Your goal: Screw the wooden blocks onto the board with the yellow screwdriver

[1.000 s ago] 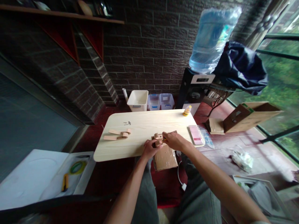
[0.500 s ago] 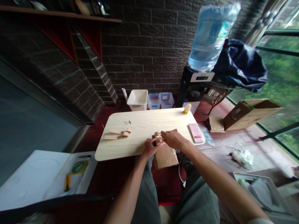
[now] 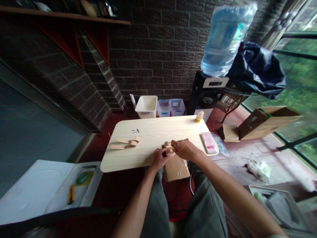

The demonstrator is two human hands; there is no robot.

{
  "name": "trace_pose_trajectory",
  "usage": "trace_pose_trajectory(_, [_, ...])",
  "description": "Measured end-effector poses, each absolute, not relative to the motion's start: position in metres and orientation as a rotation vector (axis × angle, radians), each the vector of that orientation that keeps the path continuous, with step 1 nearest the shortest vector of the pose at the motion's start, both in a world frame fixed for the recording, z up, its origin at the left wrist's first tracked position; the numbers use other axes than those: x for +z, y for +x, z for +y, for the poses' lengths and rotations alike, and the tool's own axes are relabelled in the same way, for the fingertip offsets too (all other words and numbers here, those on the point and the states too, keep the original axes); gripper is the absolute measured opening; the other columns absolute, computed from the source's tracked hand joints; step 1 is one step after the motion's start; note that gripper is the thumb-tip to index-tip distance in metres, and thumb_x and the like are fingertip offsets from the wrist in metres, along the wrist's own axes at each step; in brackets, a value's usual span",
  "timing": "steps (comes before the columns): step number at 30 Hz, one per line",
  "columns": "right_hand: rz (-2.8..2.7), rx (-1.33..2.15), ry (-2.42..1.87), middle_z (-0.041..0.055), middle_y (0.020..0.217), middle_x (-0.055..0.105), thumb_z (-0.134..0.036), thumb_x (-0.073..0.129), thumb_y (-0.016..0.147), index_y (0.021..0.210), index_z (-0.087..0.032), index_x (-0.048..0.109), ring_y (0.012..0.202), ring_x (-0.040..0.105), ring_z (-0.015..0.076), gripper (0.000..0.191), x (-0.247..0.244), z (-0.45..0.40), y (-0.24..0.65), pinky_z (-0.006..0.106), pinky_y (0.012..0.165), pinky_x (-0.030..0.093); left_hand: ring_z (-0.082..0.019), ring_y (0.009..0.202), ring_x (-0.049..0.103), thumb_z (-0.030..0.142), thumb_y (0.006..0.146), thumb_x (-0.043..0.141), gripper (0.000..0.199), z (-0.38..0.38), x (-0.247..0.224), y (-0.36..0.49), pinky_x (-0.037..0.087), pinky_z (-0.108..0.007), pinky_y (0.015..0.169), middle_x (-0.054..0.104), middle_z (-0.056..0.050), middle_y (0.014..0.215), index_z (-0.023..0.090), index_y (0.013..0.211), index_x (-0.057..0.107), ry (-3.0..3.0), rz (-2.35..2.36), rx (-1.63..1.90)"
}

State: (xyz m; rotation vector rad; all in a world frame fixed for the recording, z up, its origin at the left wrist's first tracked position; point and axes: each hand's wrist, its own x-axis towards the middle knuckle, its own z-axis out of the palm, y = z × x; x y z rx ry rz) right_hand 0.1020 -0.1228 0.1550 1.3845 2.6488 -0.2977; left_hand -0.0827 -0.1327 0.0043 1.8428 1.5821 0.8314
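My left hand [image 3: 159, 158] is closed on a small light wooden piece [image 3: 168, 151] at the near edge of the pale table [image 3: 148, 132]. Close beside it on the right, my right hand [image 3: 182, 148] is wrapped round a small tool with a bit of yellow showing, its tip at the wooden piece. Under both hands lies a brown cardboard piece [image 3: 176, 168] that hangs over the table edge. Two wooden parts with rounded ends [image 3: 125, 144] rest on the table's left half. Small dark screws [image 3: 135, 131] lie behind them.
A yellow-capped bottle [image 3: 199, 117] stands at the back right corner, with a pink item [image 3: 209, 142] at the right edge. Plastic bins [image 3: 146, 106] stand behind the table. An open white box [image 3: 84, 185] with tape and a yellow tool is at the lower left.
The view has shifted slightly. Both hands keep nearly the same place and grip at the wooden piece.
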Motion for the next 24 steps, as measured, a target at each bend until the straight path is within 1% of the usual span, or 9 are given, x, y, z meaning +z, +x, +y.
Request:
trace_pose_trajectory(3, [2.627, -0.295, 1.399, 0.0167, 0.109, 0.075, -0.029, 0.044, 0.104, 0.121, -0.017, 0.053, 0.101, 0.074, 0.0303, 0.023, 0.1536, -0.1202, 0.1007, 0.035, 0.081, 0.05, -0.024, 0.099, 0.064, 0.042, 0.079, 0.077, 0.029, -0.1331, 0.0042, -0.0833, 0.048, -0.034, 0.09, 0.077, -0.003, 0.104, 0.027, 0.104, 0.079, 1.851, 1.57, 0.82])
trace_pose_trajectory(7, [2.606, -0.298, 1.423, 0.0185, 0.11, 0.074, -0.031, 0.046, 0.104, 0.122, -0.016, 0.053, 0.101, 0.073, 0.0312, 0.025, 0.1536, -0.118, 0.0996, 0.036, 0.081, 0.051, -0.024, 0.099, 0.064, 0.042, 0.08, 0.076, 0.027, -0.1334, 0.0028, -0.084, 0.047, -0.034, 0.091, 0.078, -0.003, 0.101, 0.028, 0.103, 0.079, 1.866, 1.561, 0.833])
trace_pose_trajectory(12, [2.594, -0.293, 1.466, 0.0198, 0.108, 0.074, -0.033, 0.045, 0.104, 0.122, -0.014, 0.054, 0.1, 0.074, 0.0325, 0.027, 0.1556, -0.1188, 0.1009, 0.037, 0.08, 0.051, -0.023, 0.098, 0.065, 0.042, 0.08, 0.076, 0.03, -0.1332, 0.0025, -0.0834, 0.047, -0.035, 0.093, 0.077, -0.004, 0.104, 0.028, 0.105, 0.078, 1.859, 1.585, 0.826])
trace_pose_trajectory(15, [2.603, -0.3, 1.474, 0.0189, 0.107, 0.075, -0.033, 0.046, 0.104, 0.122, -0.013, 0.053, 0.1, 0.074, 0.0324, 0.028, 0.1559, -0.1205, 0.1028, 0.036, 0.08, 0.05, -0.023, 0.099, 0.064, 0.043, 0.078, 0.078, 0.031, -0.133, 0.0036, -0.0836, 0.047, -0.035, 0.093, 0.077, -0.004, 0.104, 0.027, 0.105, 0.078, 1.831, 1.604, 0.81])
trace_pose_trajectory(19, [2.667, -0.331, 1.439, 0.016, 0.108, 0.076, -0.036, 0.046, 0.104, 0.124, -0.016, 0.052, 0.101, 0.074, 0.031, 0.029, 0.1552, -0.1226, 0.1054, 0.034, 0.079, 0.049, -0.024, 0.1, 0.063, 0.043, 0.078, 0.078, 0.03, -0.1334, 0.004, -0.0843, 0.048, -0.034, 0.092, 0.077, -0.004, 0.103, 0.027, 0.102, 0.079, 1.818, 1.588, 0.823])
trace_pose_trajectory(24, [2.661, -0.262, 1.453, 0.0179, 0.106, 0.075, -0.04, 0.038, 0.107, 0.123, -0.014, 0.051, 0.098, 0.074, 0.0327, 0.033, 0.1531, -0.1197, 0.1025, 0.037, 0.078, 0.051, -0.023, 0.1, 0.064, 0.042, 0.078, 0.078, 0.028, -0.1339, 0.0036, -0.0838, 0.048, -0.034, 0.093, 0.077, -0.004, 0.102, 0.027, 0.102, 0.079, 1.807, 1.594, 0.838])
